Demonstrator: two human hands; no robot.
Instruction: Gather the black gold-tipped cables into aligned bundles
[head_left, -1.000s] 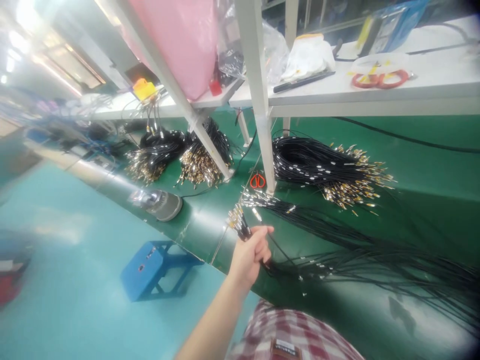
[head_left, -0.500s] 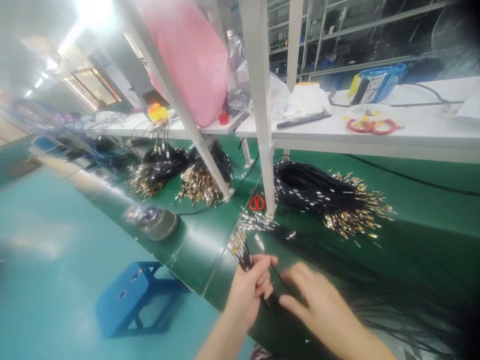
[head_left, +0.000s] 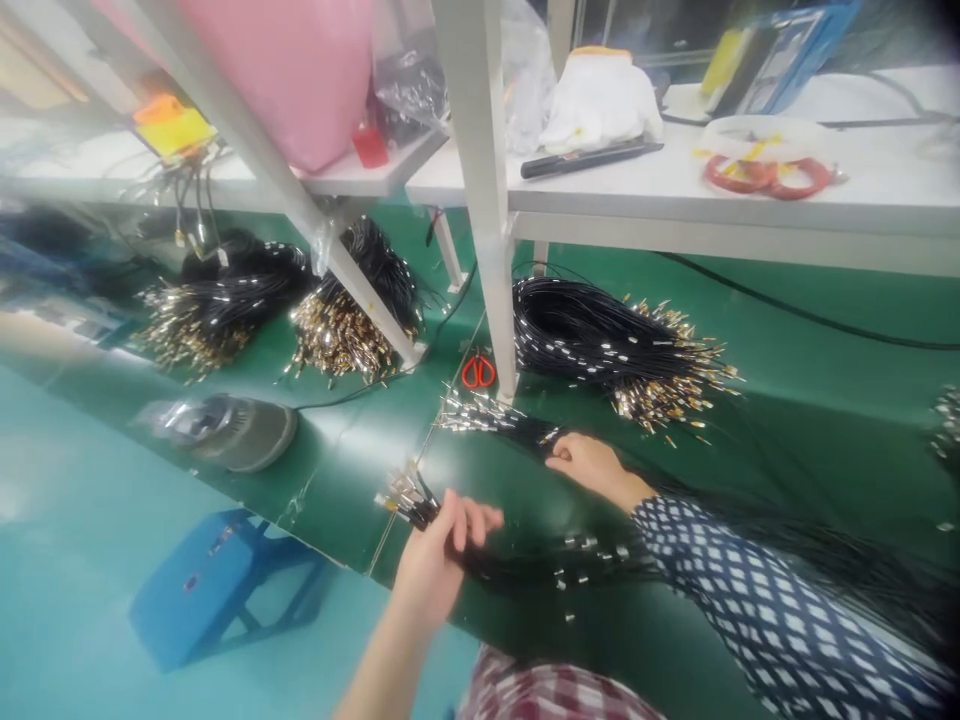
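Observation:
My left hand [head_left: 439, 550] is closed round a small bundle of black cables [head_left: 510, 570], near the front edge of the green bench [head_left: 825, 350]. The bundle's metal connector ends [head_left: 397, 493] stick out past my thumb. My right hand [head_left: 592, 465], in a blue-and-white checked sleeve, reaches forward. Its fingers are curled on a loose bunch of black cables with silver ends [head_left: 487, 415], which lies at the foot of the white post [head_left: 487, 230].
A coiled cable bundle with gold connectors [head_left: 600, 335] lies behind my right hand, and two more [head_left: 352, 315] [head_left: 214, 305] lie further left. Red scissors [head_left: 478, 370] rest by the post. A white shelf [head_left: 675, 190] carries gloves and tools. On the floor are a grey round device [head_left: 225, 432] and a blue stool [head_left: 202, 585].
My right hand came into view and moved forward from beside my left hand to the loose cables by the post. My left hand kept its bundle and dropped a little towards me.

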